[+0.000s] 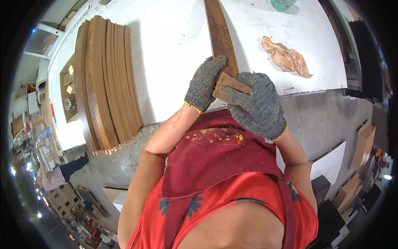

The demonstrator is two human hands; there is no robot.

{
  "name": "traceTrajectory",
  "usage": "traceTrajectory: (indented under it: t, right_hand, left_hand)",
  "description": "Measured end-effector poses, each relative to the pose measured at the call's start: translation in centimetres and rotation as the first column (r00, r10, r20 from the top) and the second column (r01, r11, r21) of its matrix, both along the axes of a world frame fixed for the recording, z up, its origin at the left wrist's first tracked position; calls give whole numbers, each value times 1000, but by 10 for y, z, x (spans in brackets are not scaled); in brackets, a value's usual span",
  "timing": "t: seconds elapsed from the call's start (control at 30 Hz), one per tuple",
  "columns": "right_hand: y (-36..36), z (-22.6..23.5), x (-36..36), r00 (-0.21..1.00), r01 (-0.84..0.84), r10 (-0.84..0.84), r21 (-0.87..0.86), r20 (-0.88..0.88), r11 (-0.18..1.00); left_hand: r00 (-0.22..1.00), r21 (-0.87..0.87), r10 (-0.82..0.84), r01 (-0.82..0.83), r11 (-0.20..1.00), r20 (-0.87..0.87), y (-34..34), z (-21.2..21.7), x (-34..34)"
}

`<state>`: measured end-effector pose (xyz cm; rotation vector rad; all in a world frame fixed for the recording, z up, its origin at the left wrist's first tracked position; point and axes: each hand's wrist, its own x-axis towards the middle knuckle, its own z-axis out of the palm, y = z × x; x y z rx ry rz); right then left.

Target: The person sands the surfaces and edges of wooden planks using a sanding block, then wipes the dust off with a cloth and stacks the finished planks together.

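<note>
A long dark-brown wooden board (222, 33) lies on the white table, running away from me with its near end by my apron. My left hand (204, 85), in a grey knitted glove with a yellow cuff, grips the board's left edge near that end. In the same kind of glove, my right hand (258, 103) is closed around a brown sanding block (233, 86). The block sits tilted over the near end of the board, close to my left hand. Whether its underside touches the wood is hidden.
A row of several brown wooden boards (108, 83) stands at the left of the white table (174, 33). A crumpled, stained cloth (286, 57) lies at the right, with a green translucent container (283, 4) beyond. An open cardboard box (66, 95) is far left. Another person (58, 174) is farther off.
</note>
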<state>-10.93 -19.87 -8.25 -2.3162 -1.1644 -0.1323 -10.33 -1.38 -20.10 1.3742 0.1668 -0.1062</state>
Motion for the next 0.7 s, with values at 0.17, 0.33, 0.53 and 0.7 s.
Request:
traceTrajectory:
  t: [0.17, 0.33, 0.53, 0.7]
  right_hand:
    - [-9, 9, -3, 991, 99, -109, -131, -73, 986]
    - [-17, 9, 5, 997, 73, -73, 18, 16, 997]
    - [-4, 9, 7, 999, -51, 51, -149, 2, 988]
    - [-26, 14, 5, 999, -16, 27, -222, 43, 975]
  left_hand:
    - [995, -179, -60, 46, 983, -79, -9, 21, 2]
    - [972, 351, -83, 0, 936, 220, -6, 0, -3]
    - [931, 451, -177, 16, 892, 318, -7, 0, -4]
    - [988, 134, -137, 127, 983, 72, -18, -20, -4]
